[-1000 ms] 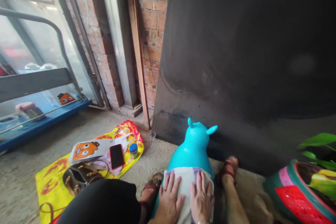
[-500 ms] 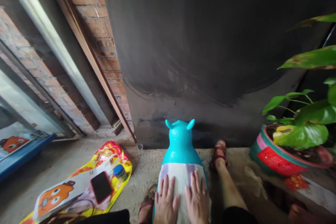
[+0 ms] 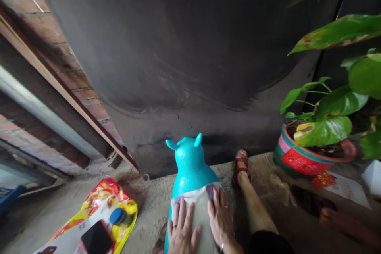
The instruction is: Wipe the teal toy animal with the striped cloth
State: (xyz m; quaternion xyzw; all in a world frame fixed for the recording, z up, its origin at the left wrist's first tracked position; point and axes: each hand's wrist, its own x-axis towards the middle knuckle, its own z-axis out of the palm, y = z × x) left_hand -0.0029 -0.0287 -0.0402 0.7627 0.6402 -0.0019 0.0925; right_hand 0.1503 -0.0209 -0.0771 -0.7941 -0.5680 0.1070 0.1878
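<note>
A turquoise inflatable animal toy (image 3: 190, 166) stands between my legs, its head and two ears pointing away from me. Over its back lies a pale cloth (image 3: 200, 206) with purple patches near its far edge. My left hand (image 3: 182, 228) rests flat on the cloth's left side, fingers spread and pointing forward. On the right side of the cloth, my right hand (image 3: 219, 216) lies palm down, its fingers stretched out over the edge. A ring and a bracelet show on the right hand and wrist. The underside of the toy is hidden.
At left on the floor, a red-and-yellow plastic bag (image 3: 111, 194) lies under a phone (image 3: 97, 238) and a blue-capped jar (image 3: 117, 216). A potted plant (image 3: 306, 162) stands at right. The dark panel (image 3: 193, 47) rises close ahead. My sandalled foot (image 3: 241, 166) is beside the toy.
The view has swung right and tilted, so the toy, bag and plant sit further left. Both hands stay on the cloth; the right hand now lies nearer its right edge.
</note>
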